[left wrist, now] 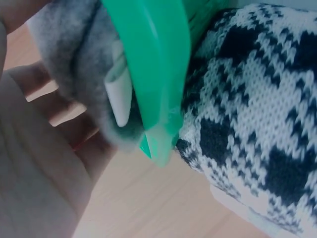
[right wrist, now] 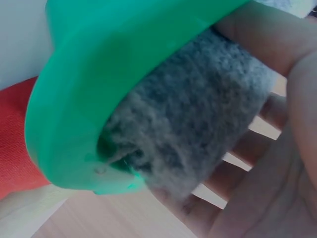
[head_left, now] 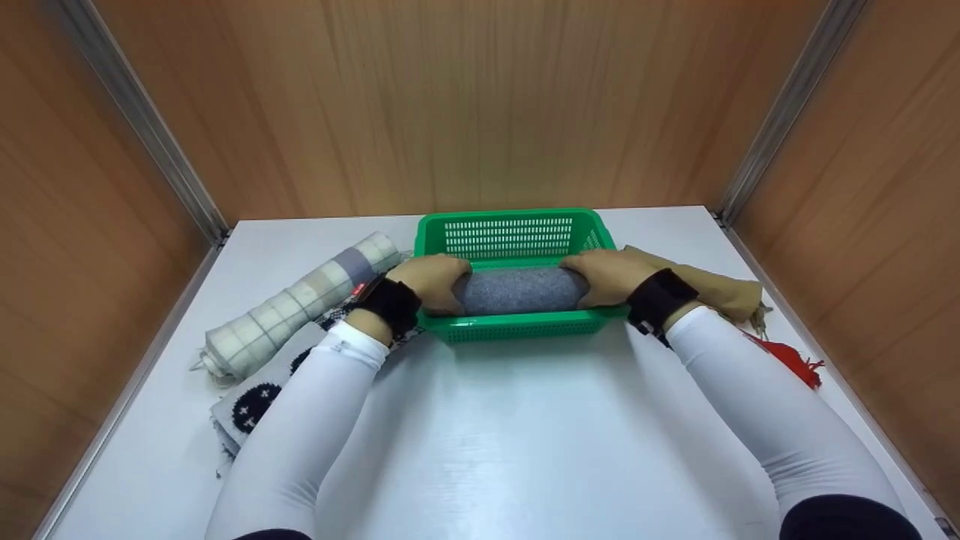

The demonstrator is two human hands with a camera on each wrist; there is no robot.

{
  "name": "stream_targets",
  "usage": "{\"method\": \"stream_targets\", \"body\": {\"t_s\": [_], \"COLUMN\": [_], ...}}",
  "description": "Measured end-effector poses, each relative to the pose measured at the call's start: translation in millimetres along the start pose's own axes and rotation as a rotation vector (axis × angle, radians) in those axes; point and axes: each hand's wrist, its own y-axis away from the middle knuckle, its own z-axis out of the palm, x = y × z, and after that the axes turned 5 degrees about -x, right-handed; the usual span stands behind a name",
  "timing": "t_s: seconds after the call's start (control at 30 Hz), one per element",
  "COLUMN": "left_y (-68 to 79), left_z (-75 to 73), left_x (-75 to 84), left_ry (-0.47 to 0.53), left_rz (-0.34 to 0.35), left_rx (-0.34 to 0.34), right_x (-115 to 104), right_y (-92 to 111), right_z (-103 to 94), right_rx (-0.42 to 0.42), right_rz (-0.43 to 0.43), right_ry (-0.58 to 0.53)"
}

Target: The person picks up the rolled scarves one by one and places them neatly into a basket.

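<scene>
A grey rolled scarf [head_left: 521, 291] lies lengthwise across the front part of a green plastic basket [head_left: 517, 324], just behind the near rim. My left hand [head_left: 431, 281] grips its left end, thumb on one side and fingers curled round the other. At the right end my right hand [head_left: 611, 274] holds the roll the same way. A white tag [left wrist: 119, 91] shows on the scarf's end in the left wrist view, close against the basket's rim. The right wrist view shows the fuzzy grey end [right wrist: 188, 109] partly covered by the green rim.
Left of the basket lie a cream checked roll [head_left: 289, 311] and a black-and-white knitted roll [left wrist: 257, 99], partly behind my left arm. A tan roll [head_left: 720, 289] and a red fringed one [head_left: 791, 361] are on the right. Wooden panels [head_left: 480, 105] enclose the white table [head_left: 487, 450].
</scene>
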Motion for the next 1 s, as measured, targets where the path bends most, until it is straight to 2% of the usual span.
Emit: {"method": "stream_targets", "body": {"t_s": [0.2,0.47,0.7,1.0], "left_y": [0.5,0.7,-1.8,-7.8], "left_z": [0.4,2.3,5.4,11.3], "left_x": [0.4,1.9,-0.2,-4.3], "left_ry": [0.006,0.014,-0.005,0.005], "left_rz": [0.009,0.022,0.056,0.034], "left_rx": [0.024,0.033,0.042,0.036], "right_x": [1,2,-3,-7], "right_y": [3,6,8,6], "right_z": [-1.7,-7.6,-5.4,-0.5], "right_rx": [0.005,0.026,0.048,0.026], "right_rz": [0.001,-0.001,-0.017,-0.030], "right_ry": [0.024,-0.013,0.029,0.005]}}
